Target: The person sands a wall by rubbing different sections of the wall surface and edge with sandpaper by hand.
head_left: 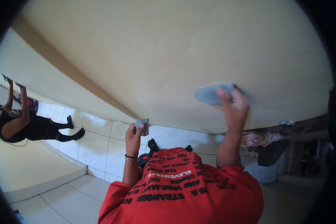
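Note:
A greyish-blue flat piece (212, 95), perhaps a folded cloth or pad, lies against the cream wall (168, 56). My right hand (234, 108) holds it by its right part, with the fingers bent over it and slightly blurred. Lower and to the left, my left hand (133, 136) pinches a smaller grey piece (142, 126) between thumb and fingers, near the wall's bottom edge. What the two pieces are made of is too small to tell.
Another person (16, 123) in dark clothes stands at the left, arms raised to the wall. A wall corner runs diagonally at the left. White floor tiles (97, 125) lie below. Striped cloth (261, 139) and dark cloth (273, 152) hang at the right.

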Tool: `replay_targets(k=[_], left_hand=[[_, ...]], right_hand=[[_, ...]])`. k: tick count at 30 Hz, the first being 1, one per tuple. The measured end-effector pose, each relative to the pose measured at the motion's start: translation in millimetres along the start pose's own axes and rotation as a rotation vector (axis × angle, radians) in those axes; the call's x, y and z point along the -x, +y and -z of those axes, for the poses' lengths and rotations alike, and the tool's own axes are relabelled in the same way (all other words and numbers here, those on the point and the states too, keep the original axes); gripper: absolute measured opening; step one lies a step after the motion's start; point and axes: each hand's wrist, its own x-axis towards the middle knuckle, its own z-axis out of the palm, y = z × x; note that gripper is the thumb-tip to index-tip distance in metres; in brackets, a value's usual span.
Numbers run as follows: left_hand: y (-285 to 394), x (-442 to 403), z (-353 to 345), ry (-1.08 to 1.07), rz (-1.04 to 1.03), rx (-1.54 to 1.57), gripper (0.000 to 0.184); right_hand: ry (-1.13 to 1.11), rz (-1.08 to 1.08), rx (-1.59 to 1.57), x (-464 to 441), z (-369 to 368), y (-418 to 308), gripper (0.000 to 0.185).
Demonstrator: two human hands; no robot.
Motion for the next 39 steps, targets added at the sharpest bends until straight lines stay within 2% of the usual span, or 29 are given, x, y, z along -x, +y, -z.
replay_targets(k=[1, 3, 7, 11, 13, 14, 15, 17, 19, 20, 21, 23, 25, 27, 29, 31, 32, 34, 38, 39], left_hand=[[-1, 0, 4, 0.008, 0.0, 0.006, 0.019], [-4, 1, 7, 0.055, -0.009, 0.005, 0.018], [-7, 0, 13, 0.101, -0.024, 0.016, 0.018], [-7, -3, 11, 0.114, -0.04, 0.041, 0.018], [-4, -5, 13, 0.1, -0.04, 0.016, 0.018], [-2, -7, 12, 0.1, -0.046, 0.002, 0.018], [1, -10, 12, 0.076, -0.054, 0.003, 0.018], [6, -14, 14, 0.042, -0.044, 0.016, 0.019], [21, -17, 10, -0.023, -0.051, 0.004, 0.018], [30, -19, 9, -0.076, -0.057, -0.009, 0.017], [33, -21, 4, -0.072, -0.053, -0.003, 0.017], [29, -25, -18, -0.177, -0.073, -0.07, 0.022], [33, -22, -43, -0.228, -0.081, -0.094, 0.023], [23, -20, -62, -0.313, -0.053, -0.082, 0.024], [22, -13, -76, -0.362, -0.015, -0.05, 0.024], [17, -11, -78, -0.375, -0.001, -0.058, 0.024], [16, -11, -77, -0.353, -0.002, -0.106, 0.023], [11, -9, -75, -0.311, 0.011, -0.108, 0.021], [11, -4, -73, -0.267, 0.047, -0.008, 0.021], [9, -4, -75, -0.261, 0.049, -0.011, 0.021]], right_hand=[[-0.149, 0.059, 0.22, -2, -10, -6, 0.023], [-0.208, 0.202, 0.241, 1, -47, -1, 0.024], [-0.413, 0.183, 0.174, 24, -117, 23, 0.023], [-0.318, 0.131, 0.019, 31, -123, 26, 0.021], [-0.161, -0.101, -0.375, 24, -106, 11, 0.027], [-0.102, -0.168, -0.561, 23, -98, 6, 0.026], [-0.08, -0.159, -0.551, 23, -90, 5, 0.026], [-0.009, -0.356, -0.958, 26, -71, 2, 0.028], [0.018, -0.417, -0.983, 31, -52, 8, 0.035], [0.033, -0.364, -1.055, 34, -45, 1, 0.035], [0.026, -0.367, -1.05, 39, -34, 8, 0.035], [0.198, -0.456, -1.011, 53, -1, 44, 0.034], [0.215, -0.523, -0.996, 64, 39, 64, 0.033], [0.357, -0.568, -0.929, 79, 82, 90, 0.034], [0.557, -0.501, -0.776, 96, 129, 112, 0.035], [0.809, -0.444, -0.399, 97, 160, 107, 0.036], [0.814, -0.449, -0.399, 95, 169, 101, 0.036], [0.918, -0.317, -0.123, 90, 182, 84, 0.038], [0.743, -0.361, -0.128, 69, 157, 93, 0.047], [0.585, -0.305, -0.012, 64, 147, 105, 0.048]])
